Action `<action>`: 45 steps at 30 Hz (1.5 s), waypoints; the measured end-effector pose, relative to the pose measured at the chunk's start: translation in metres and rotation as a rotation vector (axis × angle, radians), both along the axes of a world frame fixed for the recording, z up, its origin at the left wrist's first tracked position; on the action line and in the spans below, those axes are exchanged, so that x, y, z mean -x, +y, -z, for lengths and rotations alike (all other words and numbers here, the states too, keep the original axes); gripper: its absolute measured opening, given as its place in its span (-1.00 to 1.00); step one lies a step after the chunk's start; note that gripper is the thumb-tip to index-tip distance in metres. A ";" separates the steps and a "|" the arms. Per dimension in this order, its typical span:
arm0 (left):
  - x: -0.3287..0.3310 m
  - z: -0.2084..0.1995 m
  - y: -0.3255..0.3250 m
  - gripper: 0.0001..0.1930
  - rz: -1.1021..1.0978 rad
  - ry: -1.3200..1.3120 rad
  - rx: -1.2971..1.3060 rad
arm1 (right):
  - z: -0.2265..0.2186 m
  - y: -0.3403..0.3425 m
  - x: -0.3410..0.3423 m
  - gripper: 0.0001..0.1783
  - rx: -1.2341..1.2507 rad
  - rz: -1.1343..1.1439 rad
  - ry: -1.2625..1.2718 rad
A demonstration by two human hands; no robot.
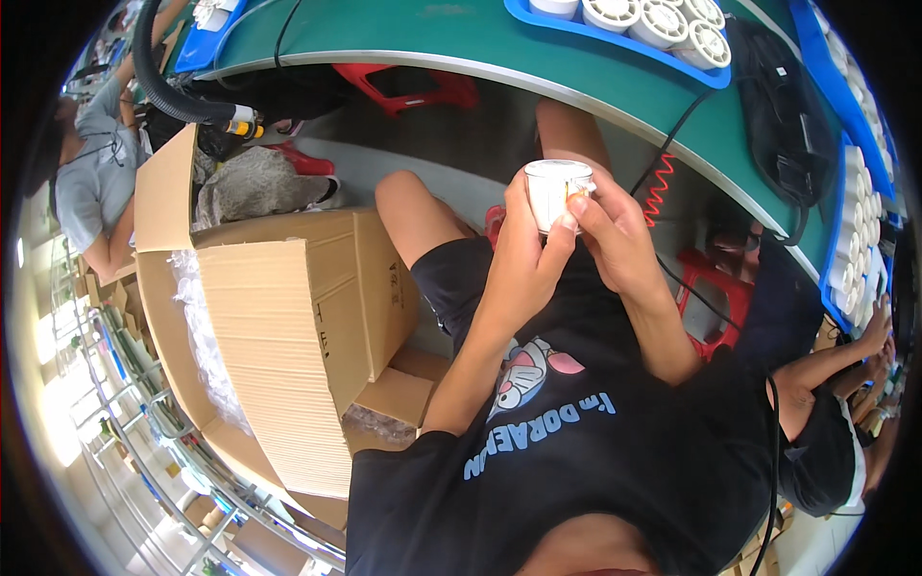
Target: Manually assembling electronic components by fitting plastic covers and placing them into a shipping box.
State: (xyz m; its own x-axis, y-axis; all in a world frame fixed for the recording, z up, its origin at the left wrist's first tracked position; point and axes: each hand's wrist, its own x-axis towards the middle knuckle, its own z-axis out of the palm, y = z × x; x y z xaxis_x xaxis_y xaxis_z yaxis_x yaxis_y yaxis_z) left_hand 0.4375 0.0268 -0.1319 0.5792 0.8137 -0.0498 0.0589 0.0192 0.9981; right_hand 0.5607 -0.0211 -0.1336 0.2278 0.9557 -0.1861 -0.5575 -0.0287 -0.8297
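Observation:
Above my lap, both hands hold a white round canister (547,197) with a pale, flat top. My left hand (523,254) wraps its left side, the thumb pressed on the lower front. My right hand (619,228) closes round the right side, its thumb near a small orange mark on the wall. What the orange mark is, I cannot make out. Fingers hide the canister's back and much of its base.
Beyond my knees runs a green worktable (403,34) bearing a blue tray (624,53) of white round parts. A large open cardboard box (259,326) with clear plastic wrap stands at my left. A black hose (144,58) hangs far left; a red coiled cord (659,192) dangles right. Co-workers sit on both sides.

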 end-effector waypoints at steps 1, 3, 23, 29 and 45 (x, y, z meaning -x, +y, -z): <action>-0.002 0.010 0.000 -0.46 -0.002 0.001 0.021 | 0.012 -0.001 -0.002 -0.61 0.066 -0.007 0.026; -0.017 0.039 -0.003 -0.54 0.040 0.004 0.158 | 0.035 -0.011 -0.011 -0.65 0.144 0.005 0.038; -0.060 0.150 -0.037 -0.68 0.175 -0.036 0.578 | 0.114 -0.054 -0.044 -0.72 0.387 0.185 0.232; -0.057 0.158 -0.030 -0.66 0.205 -0.101 0.664 | 0.109 -0.051 -0.046 -0.67 0.408 0.180 0.213; 0.019 0.011 -0.020 -0.36 0.533 0.203 0.098 | 0.020 -0.075 -0.024 -0.54 -0.057 -0.125 -0.402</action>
